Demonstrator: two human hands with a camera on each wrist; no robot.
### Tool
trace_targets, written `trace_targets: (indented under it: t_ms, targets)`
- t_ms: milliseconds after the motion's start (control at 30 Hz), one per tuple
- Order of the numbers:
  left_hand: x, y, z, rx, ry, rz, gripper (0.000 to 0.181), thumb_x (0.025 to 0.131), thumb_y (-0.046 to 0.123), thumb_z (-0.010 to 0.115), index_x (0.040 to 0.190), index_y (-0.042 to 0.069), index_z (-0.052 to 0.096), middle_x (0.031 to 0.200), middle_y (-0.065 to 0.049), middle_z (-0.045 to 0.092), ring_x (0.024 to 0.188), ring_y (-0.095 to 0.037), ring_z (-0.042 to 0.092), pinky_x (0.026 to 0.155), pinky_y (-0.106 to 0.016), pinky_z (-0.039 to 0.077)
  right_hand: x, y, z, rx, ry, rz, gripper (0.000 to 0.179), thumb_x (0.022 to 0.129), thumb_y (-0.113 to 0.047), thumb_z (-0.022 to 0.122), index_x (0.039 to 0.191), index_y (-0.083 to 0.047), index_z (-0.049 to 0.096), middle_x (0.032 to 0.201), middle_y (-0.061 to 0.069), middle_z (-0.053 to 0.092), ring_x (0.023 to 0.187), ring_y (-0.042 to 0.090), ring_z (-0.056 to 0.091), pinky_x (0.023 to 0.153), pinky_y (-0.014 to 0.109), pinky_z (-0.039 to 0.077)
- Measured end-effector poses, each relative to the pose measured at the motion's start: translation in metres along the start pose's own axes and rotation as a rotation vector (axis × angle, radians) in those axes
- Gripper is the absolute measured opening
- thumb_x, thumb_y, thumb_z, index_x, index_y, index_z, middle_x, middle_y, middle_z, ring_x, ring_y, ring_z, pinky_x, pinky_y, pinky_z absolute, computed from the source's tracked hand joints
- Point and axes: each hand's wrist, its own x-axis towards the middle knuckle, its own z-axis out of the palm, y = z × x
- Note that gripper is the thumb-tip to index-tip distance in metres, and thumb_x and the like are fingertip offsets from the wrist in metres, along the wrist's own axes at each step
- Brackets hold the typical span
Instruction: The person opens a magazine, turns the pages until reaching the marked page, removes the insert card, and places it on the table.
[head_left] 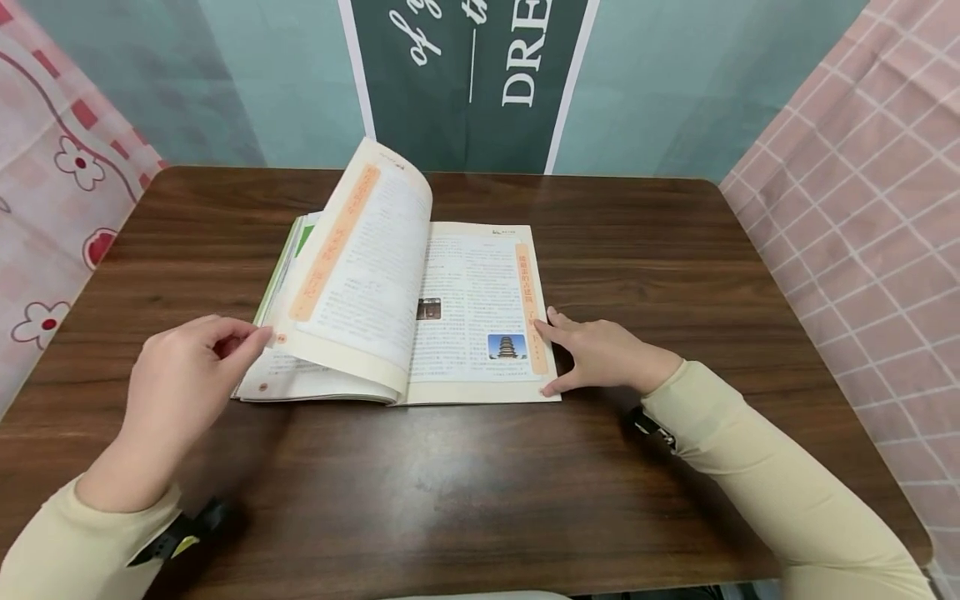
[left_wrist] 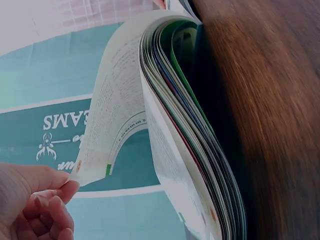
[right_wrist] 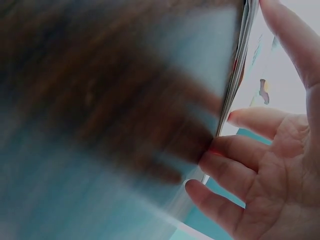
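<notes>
An open book (head_left: 480,312) with printed text and small photos lies on the table. Between thumb and index finger, my left hand (head_left: 187,383) pinches the lower outer corner of a page (head_left: 367,267). That page (left_wrist: 117,90) is lifted and bows in a curve above the left-hand stack, as the left wrist view shows. My right hand (head_left: 600,354) touches the book's right edge with thumb and fingers spread; in the right wrist view, fingertips (right_wrist: 240,150) meet the thin edge of the pages. A pagoda picture (head_left: 507,347) shows beside that hand.
The dark wooden table (head_left: 660,267) has rounded corners and carries the book left of its middle. Behind it hangs a teal cloth (head_left: 660,83) with white lettering. Pink patterned cloths border the left and right sides. Each wrist wears a black strap (head_left: 652,423).
</notes>
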Motion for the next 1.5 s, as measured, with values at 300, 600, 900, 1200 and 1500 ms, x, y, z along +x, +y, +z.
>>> trace_targets:
  t_ms: [300, 600, 900, 1200, 1500]
  targets:
    - [-0.007, -0.011, -0.003, 0.086, -0.039, -0.018, 0.015, 0.080, 0.018, 0.072, 0.081, 0.003, 0.072, 0.066, -0.008, 0.062, 0.050, -0.020, 0.047, 0.042, -0.033, 0.030, 0.000, -0.003, 0.000, -0.020, -0.009, 0.015, 0.106, 0.068, -0.068, 0.066, 0.145, -0.004, 0.030, 0.144, 0.027, 0.027, 0.106, 0.038, 0.057, 0.079, 0.044, 0.047]
    - [-0.010, -0.022, -0.008, 0.167, -0.287, -0.112, 0.020, 0.087, 0.026, 0.065, 0.085, 0.008, 0.070, 0.055, 0.003, 0.050, 0.049, -0.017, 0.043, 0.038, -0.034, 0.028, 0.001, -0.004, 0.000, -0.026, -0.022, 0.020, 0.107, 0.068, -0.069, 0.065, 0.145, -0.004, 0.029, 0.145, 0.027, 0.026, 0.104, 0.038, 0.058, 0.079, 0.045, 0.047]
    - [-0.012, -0.036, -0.004, 0.213, -0.497, -0.159, 0.025, 0.090, 0.031, 0.060, 0.087, 0.008, 0.067, 0.058, 0.000, 0.050, 0.051, -0.019, 0.043, 0.040, -0.036, 0.029, 0.002, -0.004, 0.000, -0.026, -0.052, 0.033, 0.105, 0.070, -0.069, 0.064, 0.145, -0.005, 0.030, 0.144, 0.027, 0.027, 0.105, 0.038, 0.057, 0.080, 0.045, 0.047]
    - [-0.006, -0.043, 0.002, 0.225, -0.622, -0.172, 0.027, 0.090, 0.034, 0.059, 0.082, 0.009, 0.067, 0.060, -0.004, 0.049, 0.055, -0.022, 0.044, 0.044, -0.039, 0.032, 0.004, -0.003, 0.000, -0.028, -0.004, 0.019, 0.101, 0.070, -0.067, 0.064, 0.143, -0.004, 0.035, 0.141, 0.028, 0.032, 0.102, 0.038, 0.059, 0.078, 0.045, 0.048]
    - [0.000, -0.044, 0.003, 0.252, -0.637, -0.186, 0.027, 0.088, 0.034, 0.059, 0.089, 0.010, 0.070, 0.075, -0.015, 0.063, 0.058, -0.024, 0.053, 0.042, -0.040, 0.035, 0.004, -0.007, -0.001, -0.008, 0.037, 0.033, 0.092, 0.073, -0.061, 0.067, 0.140, -0.004, 0.041, 0.137, 0.030, 0.037, 0.098, 0.039, 0.060, 0.076, 0.046, 0.049]
